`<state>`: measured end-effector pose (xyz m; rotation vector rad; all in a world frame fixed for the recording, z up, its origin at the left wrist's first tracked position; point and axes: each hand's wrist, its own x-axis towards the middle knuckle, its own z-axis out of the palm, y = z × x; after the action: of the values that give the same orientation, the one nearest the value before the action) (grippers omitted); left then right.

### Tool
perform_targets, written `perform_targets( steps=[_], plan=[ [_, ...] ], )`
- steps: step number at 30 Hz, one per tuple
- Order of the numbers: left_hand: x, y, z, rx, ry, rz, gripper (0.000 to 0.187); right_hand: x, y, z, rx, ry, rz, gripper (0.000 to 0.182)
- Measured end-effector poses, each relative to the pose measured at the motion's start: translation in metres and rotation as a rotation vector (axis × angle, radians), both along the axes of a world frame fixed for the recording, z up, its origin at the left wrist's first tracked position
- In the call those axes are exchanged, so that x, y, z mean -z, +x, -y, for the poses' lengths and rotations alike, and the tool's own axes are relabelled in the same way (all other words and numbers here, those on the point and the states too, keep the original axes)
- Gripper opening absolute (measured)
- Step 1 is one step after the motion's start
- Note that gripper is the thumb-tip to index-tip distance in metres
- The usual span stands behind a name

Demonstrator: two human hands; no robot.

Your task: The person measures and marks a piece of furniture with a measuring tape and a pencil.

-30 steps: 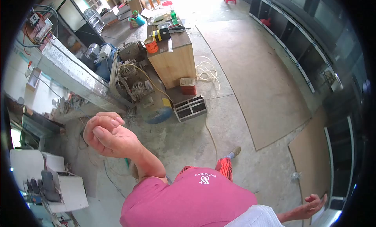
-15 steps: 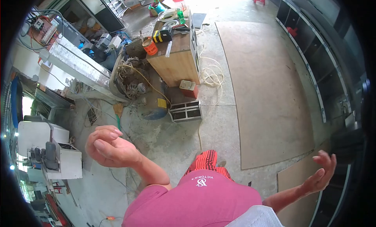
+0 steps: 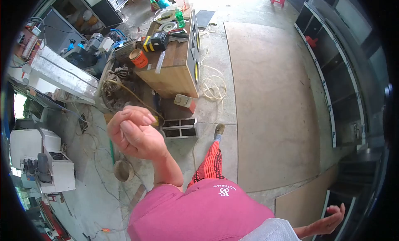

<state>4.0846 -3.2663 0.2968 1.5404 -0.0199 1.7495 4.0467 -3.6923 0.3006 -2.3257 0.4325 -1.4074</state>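
Wooden, the cabinet (image 3: 173,81) anchors my view: loose hose (image 3: 214,88) loops right of it, and the shoe (image 3: 219,129) on its near side could snag. The left hand (image 3: 137,133) is loosely clenched, the right hand (image 3: 330,221) slack, nothing visibly held; a divided crate (image 3: 180,133) lies just before the cabinet.

Left hand (image 3: 138,135) is raised ahead of the torso (image 3: 195,214), elbow (image 3: 173,180) bent, fingers (image 3: 132,113) curled in a loose fist. Right hand (image 3: 330,222) is held low, out to the side, its fingers partly bent.
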Motion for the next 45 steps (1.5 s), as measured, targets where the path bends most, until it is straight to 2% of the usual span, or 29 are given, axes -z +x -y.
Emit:
perform_targets(
  steps=[1, 2, 3, 5, 6, 7, 9, 11, 12, 15, 19, 26, 28, 30, 32, 34, 35, 37, 38, 39, 40, 41, 42, 44, 45],
  plan=[
    [0.007, 0.027, -0.009, 0.031, -0.025, 0.007, 0.015, -0.001, 0.024, -0.013, -0.009, -0.011, -0.001, 0.033],
    [0.016, 0.058, -0.019, 0.082, -0.047, 0.016, 0.014, -0.001, 0.051, -0.027, 0.039, -0.235, -0.023, 0.030],
    [0.025, 0.089, -0.028, 0.127, -0.074, 0.026, 0.013, -0.002, 0.081, -0.040, 0.080, -0.463, -0.043, 0.039],
    [0.049, 0.155, -0.043, 0.140, -0.286, -0.133, 0.010, 0.014, 0.143, -0.053, 0.038, -0.537, -0.072, 0.039],
    [0.053, 0.191, -0.049, 0.209, -0.303, -0.220, 0.010, 0.025, 0.176, -0.055, -0.064, -0.260, -0.152, 0.028],
    [0.049, 0.219, -0.050, 0.316, -0.313, -0.391, 0.009, 0.034, 0.206, -0.054, -0.157, 0.014, -0.253, 0.030],
    [0.064, 0.270, -0.056, 0.472, -0.179, -0.510, 0.008, 0.036, 0.280, -0.094, -0.284, -0.038, -0.302, 0.028],
    [0.065, 0.309, -0.059, 0.641, -0.132, -0.618, 0.011, 0.038, 0.339, -0.125, -0.493, 0.006, -0.404, 0.028],
    [0.069, 0.326, -0.062, 0.741, -0.124, -0.665, 0.011, 0.038, 0.362, -0.139, -0.542, -0.022, -0.375, 0.027],
    [0.077, 0.375, -0.068, 0.795, -0.157, -0.654, 0.011, 0.033, 0.410, -0.167, -0.474, 0.013, -0.368, 0.027],
    [0.079, 0.411, -0.085, 0.744, -0.220, -0.646, 0.008, 0.028, 0.445, -0.170, -0.487, 0.054, -0.392, 0.029],
    [0.065, 0.421, -0.092, 0.752, -0.221, -0.669, 0.008, 0.011, 0.467, -0.183, -0.463, 0.006, -0.330, 0.028],
    [0.061, 0.417, -0.089, 0.681, -0.148, -0.671, 0.007, 0.011, 0.463, -0.183, -0.427, 0.069, -0.287, 0.025],
    [0.067, 0.410, -0.079, 0.609, -0.114, -0.695, 0.008, 0.017, 0.463, -0.167, -0.511, -0.009, -0.204, 0.024],
    [0.064, 0.397, -0.069, 0.555, -0.157, -0.811, 0.009, -0.007, 0.452, -0.162, -0.647, -0.131, -0.184, 0.021],
    [0.067, 0.387, -0.051, 0.607, -0.326, -0.810, 0.010, -0.024, 0.432, -0.149, -0.646, -0.157, -0.121, 0.021],
    [0.068, 0.383, -0.042, 0.635, -0.307, -0.795, 0.010, -0.029, 0.417, -0.136, -0.559, -0.161, -0.086, 0.021],
    [0.060, 0.376, -0.016, 0.660, -0.238, -0.796, 0.011, -0.036, 0.393, -0.106, -0.572, -0.173, -0.006, 0.011],
    [0.057, 0.371, -0.003, 0.686, -0.244, -0.763, 0.012, -0.031, 0.375, -0.086, -0.529, -0.069, 0.020, 0.017],
    [0.053, 0.368, 0.014, 0.713, -0.248, -0.731, 0.012, -0.032, 0.358, -0.066, -0.488, -0.065, 0.043, 0.017],
    [0.050, 0.367, 0.036, 0.742, -0.296, -0.725, 0.012, -0.034, 0.341, -0.045, -0.401, -0.049, 0.115, 0.025],
    [0.046, 0.368, 0.061, 0.784, -0.262, -0.718, 0.012, -0.035, 0.323, -0.020, -0.313, -0.035, 0.185, 0.035],
    [0.044, 0.366, 0.090, 0.800, -0.214, -0.711, 0.012, -0.025, 0.297, 0.015, -0.257, 0.023, 0.201, 0.056],
    [0.033, 0.360, 0.146, 0.796, -0.111, -0.765, 0.013, -0.023, 0.255, 0.062, -0.135, -0.012, 0.296, 0.061],
    [0.027, 0.357, 0.174, 0.902, -0.050, -0.773, 0.013, -0.026, 0.224, 0.087, -0.042, -0.065, 0.368, 0.069]
  ],
)
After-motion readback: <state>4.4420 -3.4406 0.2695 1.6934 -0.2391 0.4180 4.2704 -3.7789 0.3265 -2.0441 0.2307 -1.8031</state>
